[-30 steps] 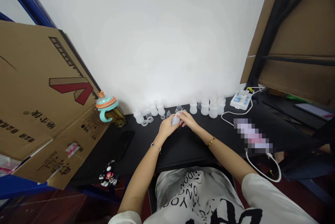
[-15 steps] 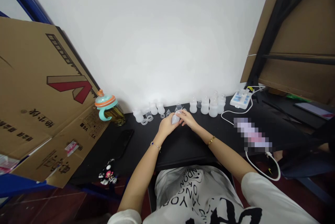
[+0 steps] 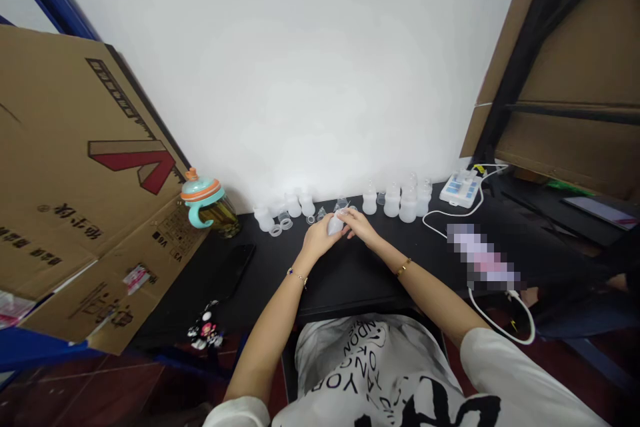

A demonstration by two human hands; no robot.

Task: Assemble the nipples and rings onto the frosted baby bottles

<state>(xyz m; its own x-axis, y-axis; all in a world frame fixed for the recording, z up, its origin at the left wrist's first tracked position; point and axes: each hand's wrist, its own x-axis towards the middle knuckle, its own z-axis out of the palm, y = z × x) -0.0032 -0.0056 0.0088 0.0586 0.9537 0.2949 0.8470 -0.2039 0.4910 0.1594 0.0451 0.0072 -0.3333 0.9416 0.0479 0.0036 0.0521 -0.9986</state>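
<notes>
Over the middle of the black table, my left hand (image 3: 317,239) is wrapped round the body of a small frosted white baby bottle (image 3: 335,224). My right hand (image 3: 363,227) has its fingers closed at the clear top of the same bottle; the exact part they grip is partly hidden. Just behind my hands lie clear bottle parts, among them a teat-shaped piece (image 3: 342,202) and a small ring (image 3: 311,219). To the left are open white bottles (image 3: 264,217) with clear collar rings (image 3: 285,220) beside them. Several bottles with clear tops (image 3: 408,205) stand upright to the right.
A teal-and-orange lidded jug (image 3: 203,197) stands at the left by a large cardboard box (image 3: 65,167). A dark phone (image 3: 237,267) with a charm (image 3: 206,332) lies at the left. A power strip (image 3: 460,188), white cable and blurred phone (image 3: 483,257) are at the right.
Both hands stay at nearly the same place on the bottle, with only a slight shift of the fingers. The camera view has tilted very slightly.
</notes>
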